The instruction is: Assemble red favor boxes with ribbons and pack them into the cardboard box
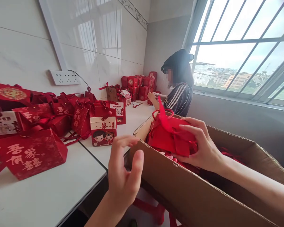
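My right hand (203, 145) grips a red gift box (168, 134) with a ribbon and a twisted cord handle, over the near left end of a large cardboard box (194, 186). More red items lie inside the cardboard box, partly hidden by its wall. My left hand (125, 170) is raised outside that wall, fingers apart and curved, holding nothing. To the left of it, a small red and cream box with two cartoon faces (103, 131) stands upright on the white table (85, 170).
Many red gift boxes (38, 151) crowd the table's left side. More red boxes (138, 86) are stacked at the far end, where a person (180, 85) in a striped sleeve handles one. A power strip (64, 77) is on the wall; a red stool (156, 211) stands below.
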Tool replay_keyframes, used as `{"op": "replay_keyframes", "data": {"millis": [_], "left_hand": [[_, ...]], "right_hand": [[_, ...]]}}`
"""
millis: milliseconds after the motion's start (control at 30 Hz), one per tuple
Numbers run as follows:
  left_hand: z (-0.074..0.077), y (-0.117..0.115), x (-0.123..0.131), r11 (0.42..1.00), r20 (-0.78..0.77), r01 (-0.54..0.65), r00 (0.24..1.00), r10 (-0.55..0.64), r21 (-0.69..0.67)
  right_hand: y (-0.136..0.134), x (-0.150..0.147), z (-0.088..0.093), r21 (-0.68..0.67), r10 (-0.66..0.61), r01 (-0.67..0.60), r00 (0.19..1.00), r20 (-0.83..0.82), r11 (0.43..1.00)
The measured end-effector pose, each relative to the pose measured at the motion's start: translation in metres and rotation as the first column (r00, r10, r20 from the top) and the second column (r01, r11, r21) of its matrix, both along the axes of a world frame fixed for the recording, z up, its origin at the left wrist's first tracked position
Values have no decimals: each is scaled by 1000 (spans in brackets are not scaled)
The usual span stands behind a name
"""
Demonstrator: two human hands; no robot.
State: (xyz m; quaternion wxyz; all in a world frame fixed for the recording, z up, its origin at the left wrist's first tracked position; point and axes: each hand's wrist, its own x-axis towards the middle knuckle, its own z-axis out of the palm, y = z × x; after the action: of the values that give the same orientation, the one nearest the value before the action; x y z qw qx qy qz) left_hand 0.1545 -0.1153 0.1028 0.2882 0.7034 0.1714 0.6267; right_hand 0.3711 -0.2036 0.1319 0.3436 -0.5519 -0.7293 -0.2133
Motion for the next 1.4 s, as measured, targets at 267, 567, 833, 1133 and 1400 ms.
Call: {"op": "replay_keyframes", "data": {"millis": [267, 567, 833, 1133, 1400], "left_hand": [[9, 1, 18, 997, -195, -70, 979, 62, -32], [21, 10, 18, 996, -307, -84, 948, 82, 7], [6, 33, -3, 931, -123, -333, 940, 317, -148], [12, -17, 13, 957, -98, -27, 993, 58, 290], [3, -27, 15, 818, -53, -13, 997, 53, 575]], "right_hand": [[-9, -11, 4, 25, 77, -91, 933, 350, 996], [-14, -14, 8, 17, 49, -71, 824, 564, 997], [-14, -17, 13, 57, -6, -24, 886, 463, 998], [-14, -19, 7, -13, 36, -33, 914, 405, 999], [-16, -17, 8, -46, 75, -68, 983, 166, 997]]}}
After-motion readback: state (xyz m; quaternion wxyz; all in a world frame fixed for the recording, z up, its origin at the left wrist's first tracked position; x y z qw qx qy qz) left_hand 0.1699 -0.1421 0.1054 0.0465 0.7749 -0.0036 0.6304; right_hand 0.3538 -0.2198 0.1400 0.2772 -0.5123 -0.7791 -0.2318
